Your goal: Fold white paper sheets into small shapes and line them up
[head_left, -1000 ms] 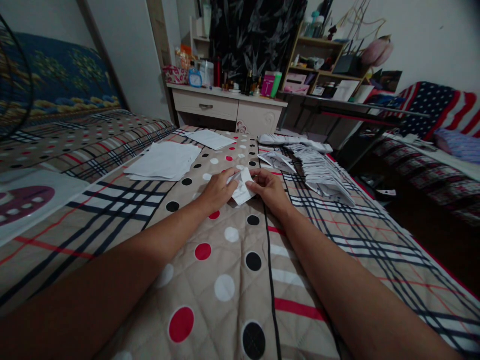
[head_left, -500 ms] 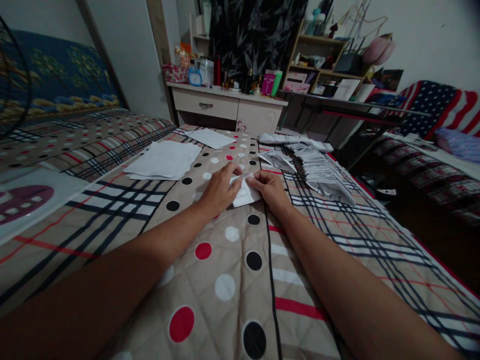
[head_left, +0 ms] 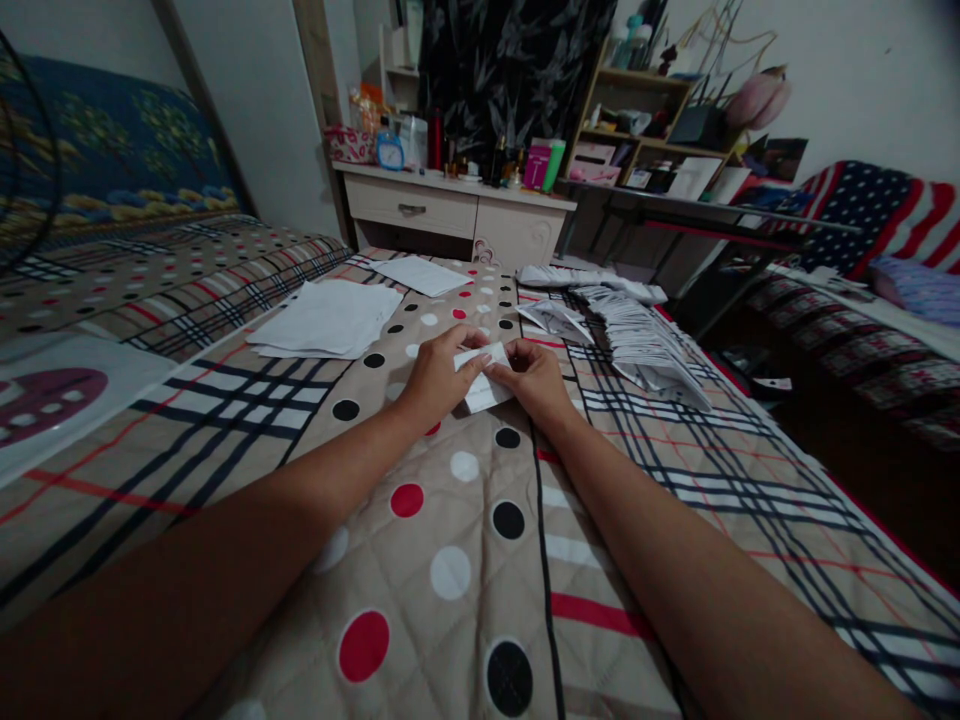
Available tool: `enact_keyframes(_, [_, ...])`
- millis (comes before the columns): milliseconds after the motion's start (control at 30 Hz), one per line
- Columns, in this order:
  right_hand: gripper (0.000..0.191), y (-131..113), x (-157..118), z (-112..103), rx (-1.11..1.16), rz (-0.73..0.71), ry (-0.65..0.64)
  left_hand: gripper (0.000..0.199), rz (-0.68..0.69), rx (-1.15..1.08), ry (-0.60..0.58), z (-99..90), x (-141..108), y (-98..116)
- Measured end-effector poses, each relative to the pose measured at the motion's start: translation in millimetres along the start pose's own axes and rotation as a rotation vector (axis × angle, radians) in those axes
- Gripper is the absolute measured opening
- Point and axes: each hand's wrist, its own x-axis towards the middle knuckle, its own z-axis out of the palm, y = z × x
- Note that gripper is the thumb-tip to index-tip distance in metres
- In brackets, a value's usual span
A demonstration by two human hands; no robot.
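Observation:
Between my two hands is a small piece of folded white paper, just above the bedspread. My left hand pinches its left side, thumb pressed on the paper near the upper fold. The right side is gripped by my right hand, its thumb close to the left one. Left of my hands lies a stack of flat white paper sheets. A single white sheet rests farther back. To the right sits a long row of folded white papers, with a separate folded piece beside it.
The patterned bedspread covers the surface under my arms. A white plastic bag with a dark pink print lies at the left. Behind the bed stand a dresser with bottles and a clock, and a desk with shelves.
My thumbs have moved slightly along the paper's upper part, and a folded edge now shows more between my hands. The stacks have stayed put.

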Motion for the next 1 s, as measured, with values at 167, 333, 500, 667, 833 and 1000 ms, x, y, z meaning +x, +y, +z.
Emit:
enact_keyframes(167, [0.023, -2.2, -1.4, -1.2, 0.046, 0.01, -0.057, 0.024, -0.149, -0.214, 0.0, 3.2, 3.2, -7.5])
enact_keyframes(333, [0.032, 2.6, -0.1, -1.8, -0.014, -0.024, -0.022, 0.03, -0.224, -0.387, -0.12, 1.8, 3.6, -9.7])
enact_keyframes(500, [0.029, 1.9, -2.8, -3.2, -0.01, -0.054, 0.003, 0.026, -0.234, -0.355, -0.396, -3.3, 5.0, -9.4])
enact_keyframes(667, [0.033, -1.4, -6.9, -0.3, 0.026, -0.029, 0.014, 0.032, -0.25, -0.292, -0.411, -2.8, 7.2, -10.6])
enact_keyframes(833, [0.035, -0.7, -7.5, 0.9, 0.024, -0.042, -0.056, 0.043, -0.304, -0.268, -0.306, -0.9, 5.3, -10.7])
enact_keyframes(1000, [0.052, 0.8, -4.1, 0.1, 0.058, -0.063, 0.024, 0.025, -0.206, -0.363, -0.427, -2.7, 2.7, -9.7])
